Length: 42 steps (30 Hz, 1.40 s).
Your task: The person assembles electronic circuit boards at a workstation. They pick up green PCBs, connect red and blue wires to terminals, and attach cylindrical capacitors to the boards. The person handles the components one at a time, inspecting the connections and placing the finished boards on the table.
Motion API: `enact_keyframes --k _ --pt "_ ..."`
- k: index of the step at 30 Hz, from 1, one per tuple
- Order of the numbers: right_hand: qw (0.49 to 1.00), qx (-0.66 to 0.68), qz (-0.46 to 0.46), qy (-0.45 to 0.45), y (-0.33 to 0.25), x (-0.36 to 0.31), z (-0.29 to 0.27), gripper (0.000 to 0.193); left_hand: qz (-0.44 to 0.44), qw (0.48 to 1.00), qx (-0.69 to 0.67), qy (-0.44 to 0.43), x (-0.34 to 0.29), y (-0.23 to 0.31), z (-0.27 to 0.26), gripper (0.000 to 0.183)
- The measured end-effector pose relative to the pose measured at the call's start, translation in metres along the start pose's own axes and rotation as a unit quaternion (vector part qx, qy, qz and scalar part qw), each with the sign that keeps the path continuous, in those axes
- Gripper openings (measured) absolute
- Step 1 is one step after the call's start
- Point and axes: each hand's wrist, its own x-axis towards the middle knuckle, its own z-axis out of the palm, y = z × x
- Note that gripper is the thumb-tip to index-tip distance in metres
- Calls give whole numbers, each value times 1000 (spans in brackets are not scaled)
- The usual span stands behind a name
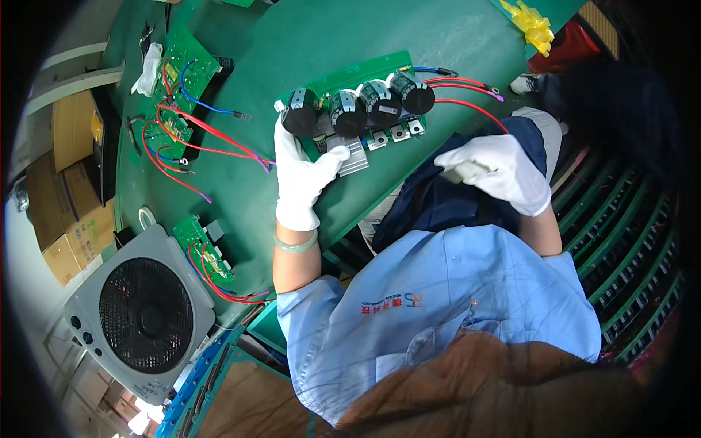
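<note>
My left hand, in a white glove, grips the left end of a green circuit board, its thumb by a finned metal heat sink. The board stands tilted over the table and carries several large black capacitors. Red wires and a blue wire leave its right end, and one red wire runs toward my right glove. My right hand, also gloved, is apart from the board, over my lap. Its fingers are closed together, and whatever they may hold is hidden.
More circuit boards with red and blue wires lie at the table's left, and a smaller board lies nearer. A grey box fan stands at the left. Yellow ribbon is at the far right. Green slotted racks stand at my right.
</note>
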Motion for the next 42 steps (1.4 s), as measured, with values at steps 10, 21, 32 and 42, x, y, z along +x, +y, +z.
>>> enact_keyframes --k 10,21,32,42 --pt "953 -275 -127 27 -14 28 26 15 25 999 7 -30 1 1 -3 92" --pt "972 -140 -113 150 -14 15 -6 16 -20 1000 12 -3 2 -1 -2 86" --pt "979 -111 -36 170 -18 54 6 81 -80 996 -19 -15 1 9 4 80" --pt "990 -19 -53 132 6 20 15 29 -52 998 -27 -36 -4 9 5 82"
